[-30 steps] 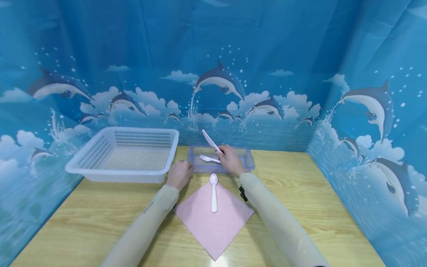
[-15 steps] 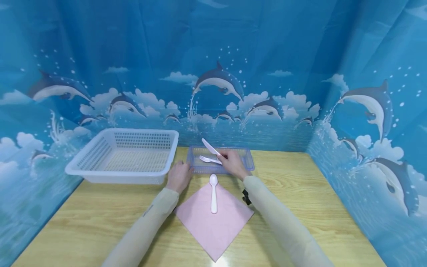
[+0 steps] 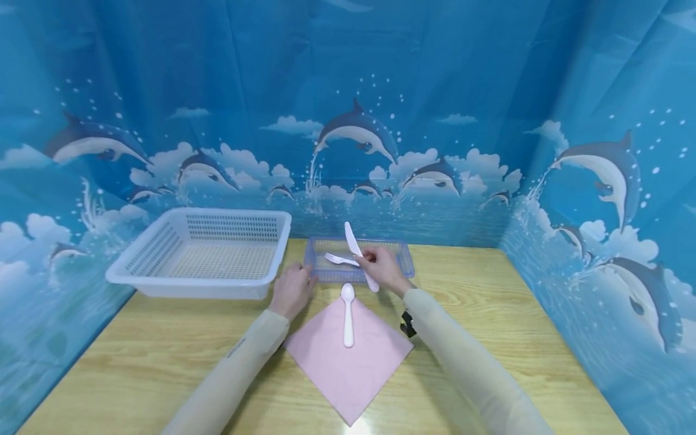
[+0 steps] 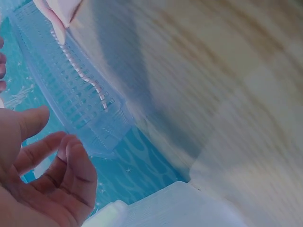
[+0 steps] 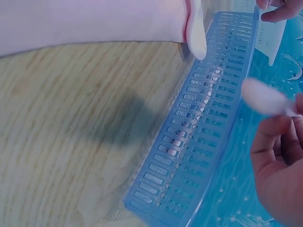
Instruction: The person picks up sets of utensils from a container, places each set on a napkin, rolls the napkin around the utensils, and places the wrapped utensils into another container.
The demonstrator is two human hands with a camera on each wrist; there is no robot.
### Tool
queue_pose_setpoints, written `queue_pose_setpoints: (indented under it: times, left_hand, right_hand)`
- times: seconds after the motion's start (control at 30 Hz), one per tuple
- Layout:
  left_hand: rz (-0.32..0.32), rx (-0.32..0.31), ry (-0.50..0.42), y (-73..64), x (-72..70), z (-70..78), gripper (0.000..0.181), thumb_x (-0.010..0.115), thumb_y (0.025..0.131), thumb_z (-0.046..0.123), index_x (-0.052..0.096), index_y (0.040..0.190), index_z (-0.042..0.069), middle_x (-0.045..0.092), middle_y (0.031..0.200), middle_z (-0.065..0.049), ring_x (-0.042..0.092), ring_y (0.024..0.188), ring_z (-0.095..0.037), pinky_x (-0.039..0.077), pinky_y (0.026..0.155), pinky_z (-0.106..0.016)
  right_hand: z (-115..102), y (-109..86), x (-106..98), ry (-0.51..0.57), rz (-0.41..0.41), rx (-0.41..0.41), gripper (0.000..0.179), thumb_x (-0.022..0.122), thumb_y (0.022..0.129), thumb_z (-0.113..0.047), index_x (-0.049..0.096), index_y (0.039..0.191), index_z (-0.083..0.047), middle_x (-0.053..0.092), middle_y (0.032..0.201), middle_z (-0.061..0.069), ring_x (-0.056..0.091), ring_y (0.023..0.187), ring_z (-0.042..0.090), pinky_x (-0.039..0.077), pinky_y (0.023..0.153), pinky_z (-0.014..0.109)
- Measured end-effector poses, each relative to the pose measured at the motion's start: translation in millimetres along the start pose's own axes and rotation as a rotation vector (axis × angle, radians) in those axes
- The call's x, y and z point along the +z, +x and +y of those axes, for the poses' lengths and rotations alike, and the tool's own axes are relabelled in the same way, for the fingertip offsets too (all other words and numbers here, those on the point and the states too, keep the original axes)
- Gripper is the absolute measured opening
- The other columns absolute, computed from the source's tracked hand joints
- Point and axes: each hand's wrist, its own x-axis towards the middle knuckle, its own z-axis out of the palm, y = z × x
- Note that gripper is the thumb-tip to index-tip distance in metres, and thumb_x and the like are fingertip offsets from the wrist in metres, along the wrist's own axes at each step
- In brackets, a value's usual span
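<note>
My right hand (image 3: 382,266) pinches a white plastic knife (image 3: 353,240) above the small clear blue basket (image 3: 403,260). The knife's blade points up and away, and its handle end sticks out below the fingers; that end is blurred in the right wrist view. Inside the basket lies a white fork (image 3: 339,260), its handle partly hidden behind my right hand. My left hand (image 3: 292,289) is at the basket's left front corner. In the left wrist view its fingers (image 4: 78,161) bend loosely near the rim, holding nothing. A white spoon (image 3: 348,317) lies on a pink napkin (image 3: 326,362).
A large white slotted basket (image 3: 201,282) stands on the left, close to my left hand. The wooden table (image 3: 489,320) extends to the right and front. Blue dolphin-print sheeting (image 3: 462,90) hangs behind the table and along both sides.
The knife has turned in my right hand: the blade stands more upright, and the handle end now shows toward me. My left hand stays at the basket corner.
</note>
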Motion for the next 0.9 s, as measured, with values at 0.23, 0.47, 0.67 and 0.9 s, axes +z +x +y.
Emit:
queue_pose_setpoints:
  times: [0.23,0.47,0.67,0.9]
  left_hand:
    - [-0.008,0.061,-0.065,-6.1,-3.8,2.0,0.022,0.068,0.092,0.023,0.071,0.108,0.008,0.071,0.1,-0.016,0.068,0.079,-0.031,0.056,0.062,-0.044]
    - [-0.049,0.106,-0.098,-13.3,-8.3,5.7,0.015,0.068,0.091,0.022,0.073,0.098,0.009,0.073,0.088,-0.009,0.066,0.071,-0.022,0.055,0.062,-0.037]
    - [-0.118,0.148,-0.093,-20.0,-10.0,7.7,0.012,0.071,0.088,0.024,0.071,0.082,0.014,0.067,0.068,0.003,0.054,0.057,-0.009,0.046,0.053,-0.026]
    - [-0.228,0.185,-0.104,-27.0,-10.3,9.2,0.011,0.072,0.088,0.026,0.072,0.082,0.016,0.063,0.068,0.007,0.05,0.057,-0.006,0.044,0.054,-0.023]
  right_hand:
    - [0.5,-7.6,-2.0,0.107,-0.068,0.059,0.024,0.063,0.096,-0.026,0.068,0.083,-0.006,0.06,0.065,0.006,0.047,0.047,0.011,0.042,0.042,0.024]
    - [7.2,-12.0,-0.6,0.203,-0.128,0.094,0.016,0.064,0.094,-0.018,0.065,0.087,-0.004,0.061,0.064,0.011,0.051,0.048,0.014,0.053,0.049,0.045]
    - [9.2,-23.4,-0.5,0.252,-0.239,0.16,0.021,0.061,0.097,-0.018,0.065,0.089,0.001,0.063,0.064,0.005,0.058,0.055,0.015,0.055,0.05,0.039]
    - [15.1,-37.8,0.1,0.245,-0.458,0.161,0.021,0.062,0.096,-0.02,0.066,0.09,0.0,0.065,0.068,0.004,0.059,0.055,0.011,0.055,0.051,0.028]
